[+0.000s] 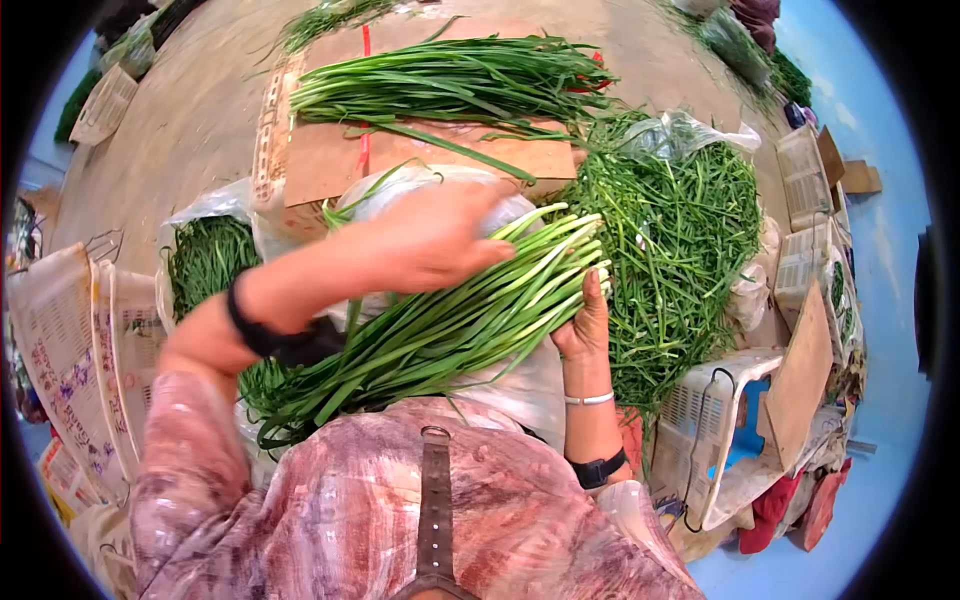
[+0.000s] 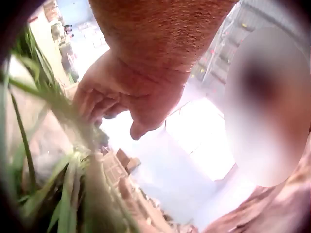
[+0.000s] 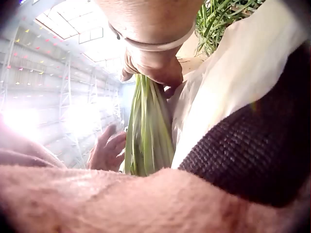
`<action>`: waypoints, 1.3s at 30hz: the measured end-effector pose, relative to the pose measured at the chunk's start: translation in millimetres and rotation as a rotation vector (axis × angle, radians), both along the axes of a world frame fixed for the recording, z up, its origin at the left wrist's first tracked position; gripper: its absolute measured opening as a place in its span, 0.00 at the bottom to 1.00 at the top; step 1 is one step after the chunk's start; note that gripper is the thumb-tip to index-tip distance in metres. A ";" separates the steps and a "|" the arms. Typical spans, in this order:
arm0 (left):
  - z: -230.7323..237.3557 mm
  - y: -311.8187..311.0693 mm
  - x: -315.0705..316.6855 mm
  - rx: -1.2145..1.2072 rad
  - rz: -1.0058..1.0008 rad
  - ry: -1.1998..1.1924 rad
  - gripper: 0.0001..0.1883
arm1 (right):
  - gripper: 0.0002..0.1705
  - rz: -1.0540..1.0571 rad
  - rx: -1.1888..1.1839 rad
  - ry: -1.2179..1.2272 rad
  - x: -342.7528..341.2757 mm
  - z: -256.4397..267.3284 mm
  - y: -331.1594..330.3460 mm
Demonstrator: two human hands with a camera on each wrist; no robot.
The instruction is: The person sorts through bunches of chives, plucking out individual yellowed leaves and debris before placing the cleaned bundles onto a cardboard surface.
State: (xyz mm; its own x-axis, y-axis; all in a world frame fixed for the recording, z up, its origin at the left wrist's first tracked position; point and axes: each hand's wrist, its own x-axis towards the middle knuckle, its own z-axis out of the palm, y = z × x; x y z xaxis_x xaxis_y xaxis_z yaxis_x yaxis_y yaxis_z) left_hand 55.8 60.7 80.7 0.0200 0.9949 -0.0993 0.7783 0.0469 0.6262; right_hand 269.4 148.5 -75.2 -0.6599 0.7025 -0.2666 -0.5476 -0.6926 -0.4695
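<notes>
A large bunch of garlic chives [image 1: 460, 330] lies slanting across the person's lap, its pale stem ends towards the upper right. The right hand [image 1: 585, 320], with a white bangle at its wrist, grips the bunch near those ends, thumb up along the side. In the right wrist view, the chives [image 3: 148, 126] run out from under this hand. Blurred in the head view, the left hand [image 1: 435, 240] hovers over the bunch, thumb apart from the fingers. The left wrist view shows the same hand [image 2: 131, 92] with loosely bent fingers and nothing between them.
Ahead, another chive bunch [image 1: 450, 85] lies on a cardboard-topped crate [image 1: 320, 180] with red tape. A big heap of loose greens [image 1: 680, 260] is at the right, near a white plastic crate [image 1: 700, 420]. More greens [image 1: 212, 260] sit in a plastic bag at the left.
</notes>
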 end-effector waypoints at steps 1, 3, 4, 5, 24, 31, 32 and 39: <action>-16.5 16.4 15.4 -0.109 -0.018 0.180 0.33 | 0.36 0.003 0.005 0.000 -0.7 0.9 0.2; -61.0 20.8 39.3 0.182 -0.074 0.388 0.35 | 0.37 -0.021 0.022 0.040 1.3 -4.3 3.0; -62.3 19.4 47.0 0.263 -0.060 0.400 0.34 | 0.40 -0.018 0.028 0.028 3.2 1.2 3.0; -61.3 18.2 52.5 0.257 -0.061 0.400 0.34 | 0.40 -0.017 0.022 0.028 4.8 5.2 1.6; -6.0 -62.3 -26.6 0.496 0.619 -0.182 0.21 | 0.20 -0.035 0.114 0.211 4.0 37.3 -7.7; -103.9 -77.7 -93.4 0.174 1.080 -0.418 0.27 | 0.21 0.008 0.177 0.207 -0.7 42.5 -10.3; -103.6 -74.4 -86.8 0.103 0.989 -0.625 0.26 | 0.21 0.011 0.180 0.199 0.4 44.3 -11.7; -121.2 -72.3 -120.2 0.154 1.023 -1.021 0.12 | 0.23 -0.017 0.259 0.162 -3.8 57.6 -10.9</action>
